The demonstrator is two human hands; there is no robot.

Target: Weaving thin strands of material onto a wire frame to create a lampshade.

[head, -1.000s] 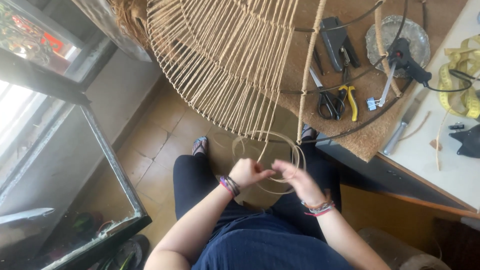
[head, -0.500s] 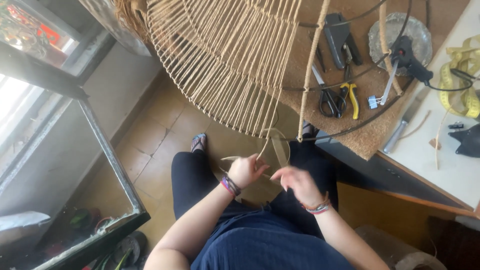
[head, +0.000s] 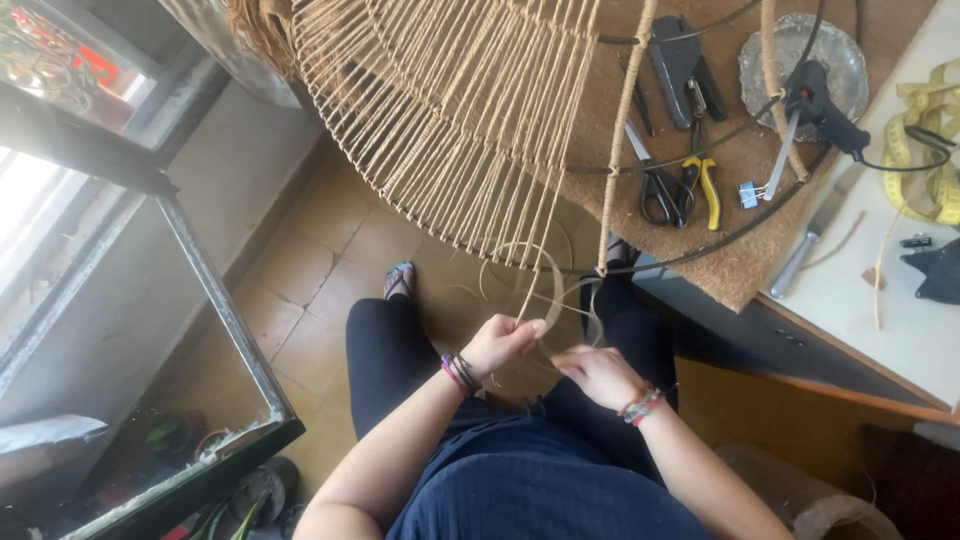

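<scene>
Cane strip (head: 560, 285) loops below the woven frame (head: 450, 120), pinched in the left hand (head: 503, 343); the right hand (head: 598, 375) hangs open beside it. Scissors (head: 655, 185), pliers (head: 705, 185) and glue gun (head: 820, 105) crowd the mat (head: 740, 265). The frame's top is cut off.

We have one view, from the head, looking steeply down at close range over our lap. The wire frame (head: 450, 120) fills twelve o'clock, the worktable (head: 880, 300) two o'clock, the glass tank (head: 200, 300) nine o'clock.
</scene>
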